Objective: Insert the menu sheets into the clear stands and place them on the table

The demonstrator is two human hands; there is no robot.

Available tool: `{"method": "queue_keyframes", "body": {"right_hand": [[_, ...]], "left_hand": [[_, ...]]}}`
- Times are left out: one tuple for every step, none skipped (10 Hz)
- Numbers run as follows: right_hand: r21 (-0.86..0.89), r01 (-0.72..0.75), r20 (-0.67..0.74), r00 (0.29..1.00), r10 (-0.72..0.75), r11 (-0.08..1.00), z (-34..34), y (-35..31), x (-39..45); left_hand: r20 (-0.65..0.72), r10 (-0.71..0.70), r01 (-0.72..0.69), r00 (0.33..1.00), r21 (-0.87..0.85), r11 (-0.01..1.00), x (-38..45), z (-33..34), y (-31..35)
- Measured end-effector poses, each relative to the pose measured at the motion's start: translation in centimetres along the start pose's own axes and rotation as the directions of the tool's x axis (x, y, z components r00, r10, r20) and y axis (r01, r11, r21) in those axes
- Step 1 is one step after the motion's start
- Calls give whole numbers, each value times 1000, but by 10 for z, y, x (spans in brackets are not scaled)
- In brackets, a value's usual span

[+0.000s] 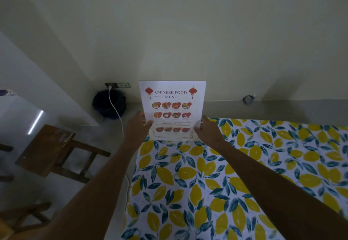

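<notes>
A white menu sheet (172, 106) headed "Chinese Food Menu", with red lanterns and small dish pictures, stands upright at the far left corner of the table (244, 173). Its lower part sits in a clear stand (172, 136) whose base rests on the lemon-print tablecloth. My left hand (136, 125) grips the stand's left edge. On the opposite edge, my right hand (206, 131) holds it the same way. Both arms reach forward across the table.
A wooden chair (54, 151) stands left of the table. A dark bin (109, 104) sits by the wall under a socket, with a white cable (117, 115) running down past the table's left edge. A small grey object (248, 99) lies by the wall at the right.
</notes>
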State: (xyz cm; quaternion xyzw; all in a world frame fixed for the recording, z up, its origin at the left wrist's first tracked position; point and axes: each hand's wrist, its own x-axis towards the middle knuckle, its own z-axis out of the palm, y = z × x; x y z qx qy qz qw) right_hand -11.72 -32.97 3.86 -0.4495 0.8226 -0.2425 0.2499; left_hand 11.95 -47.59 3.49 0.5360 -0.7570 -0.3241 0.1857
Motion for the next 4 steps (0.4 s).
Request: {"method": "queue_keyframes", "body": {"right_hand": [[23, -20, 13, 1000, 20, 1000, -6, 0, -2], [67, -43, 19, 999, 41, 997, -13, 0, -6], [111, -57, 15, 998, 56, 992, -20, 2, -11], [126, -44, -14, 999, 46, 991, -28, 3, -16]], "left_hand": [[14, 4, -4, 1000, -1, 1000, -2, -2, 2], [11, 4, -4, 1000, 30, 1000, -7, -6, 7], [21, 45, -48, 999, 180, 983, -9, -9, 3], [43, 78, -87, 996, 308, 948, -9, -9, -3]]}}
